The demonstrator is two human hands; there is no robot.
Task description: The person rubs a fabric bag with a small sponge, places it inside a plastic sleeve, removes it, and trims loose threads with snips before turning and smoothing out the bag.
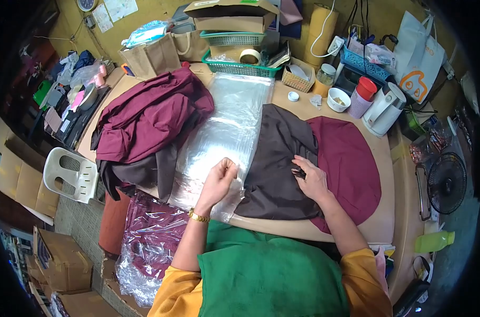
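So my left hand (pixel 222 178) is curled closed over the clear plastic (pixel 219 134), can't tell if it's pinching anything. Right hand (pixel 312 180) has some small dark thing (pixel 299 173), over the dark cloth (pixel 278 164), maroon cloth (pixel 351 169) just right.

The curled fingers of the left grip (pixel 223 177) hide whether anything thin is pinched inside. A small dark object (pixel 299 173) at the right grip (pixel 309 181) is partly covered by the fingers, its shape too small to tell. Well beyond the left grip, the clock (pixel 86 4) is cut off by the top edge; nearer than both grips, the green garment (pixel 271 274) runs off the bottom edge.
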